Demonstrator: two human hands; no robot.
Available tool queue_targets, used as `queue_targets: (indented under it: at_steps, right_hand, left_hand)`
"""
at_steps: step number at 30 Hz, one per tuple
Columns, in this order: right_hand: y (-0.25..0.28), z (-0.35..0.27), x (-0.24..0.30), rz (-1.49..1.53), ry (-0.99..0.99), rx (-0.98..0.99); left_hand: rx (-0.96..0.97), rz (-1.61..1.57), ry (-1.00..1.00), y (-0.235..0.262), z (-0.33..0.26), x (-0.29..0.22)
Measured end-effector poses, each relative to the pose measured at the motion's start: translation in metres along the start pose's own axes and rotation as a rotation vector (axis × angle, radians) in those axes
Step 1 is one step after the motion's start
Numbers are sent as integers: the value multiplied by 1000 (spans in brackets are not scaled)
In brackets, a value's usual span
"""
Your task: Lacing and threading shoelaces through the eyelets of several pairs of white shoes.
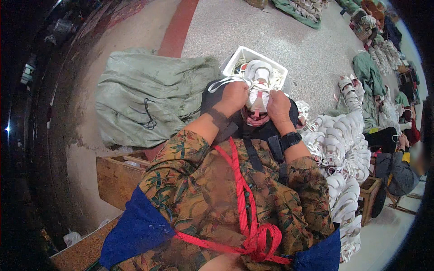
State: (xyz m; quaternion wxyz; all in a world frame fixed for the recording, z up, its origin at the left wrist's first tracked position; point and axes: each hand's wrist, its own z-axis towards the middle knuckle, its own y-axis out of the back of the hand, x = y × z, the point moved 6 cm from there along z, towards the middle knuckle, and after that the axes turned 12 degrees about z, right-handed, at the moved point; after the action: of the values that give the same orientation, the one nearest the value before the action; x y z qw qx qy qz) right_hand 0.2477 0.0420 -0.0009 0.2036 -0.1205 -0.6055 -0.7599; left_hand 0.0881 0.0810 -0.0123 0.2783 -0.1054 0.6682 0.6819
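A white sneaker with pink on its tongue and heel lies on my lap, its toe pointing away from me. My left hand is closed at the left side of the laces, and a white shoelace loops out from it to the left. On the other side, my right hand is closed, its fingertips at the lace by the sneaker's right edge. Just beyond the sneaker stands a white plastic bin with white laces inside; the sneaker's toe partly covers it.
Many white sneakers are piled along my right side. To the left lies a grey-green sack above a wooden crate. Another person sits at the far right beside a wooden stool. More shoes and green sacks lie farther back.
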Motion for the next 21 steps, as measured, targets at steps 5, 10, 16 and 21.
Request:
queue_targets:
  at_steps: [5,10,16,21]
  right_hand:
    - [20,0,49,155,279,-94]
    - [-8,24,63,44,347,3]
    - [9,8,59,133,392,89]
    - [78,-11,22,20,302,7]
  left_hand:
    - [43,-13,25,-5,1,7]
    - [16,-103,20,-9,5,9]
    - [27,-262,60,-2,-1,13]
    - [-231,-180,-163,22,-9,-20]
